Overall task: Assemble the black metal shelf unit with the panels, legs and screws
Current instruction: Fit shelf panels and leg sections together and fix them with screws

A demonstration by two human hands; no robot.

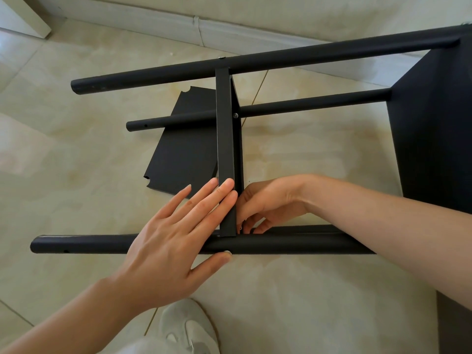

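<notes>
The left hand (168,254) is laid flat, fingers straight, on the upright middle panel (226,152), its thumb touching the screw (227,252) in the near leg (281,245). Just right of those fingertips, the right hand (268,200) is curled behind the panel; what it grasps cannot be told. A loose panel (186,144) lies on the floor (76,162) beyond the left fingers.

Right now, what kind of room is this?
Probably a room in a home, though I can't tell which one. There's a glossy tile floor, a white baseboard along the wall, and a half-built shelf lying on the floor.
</notes>
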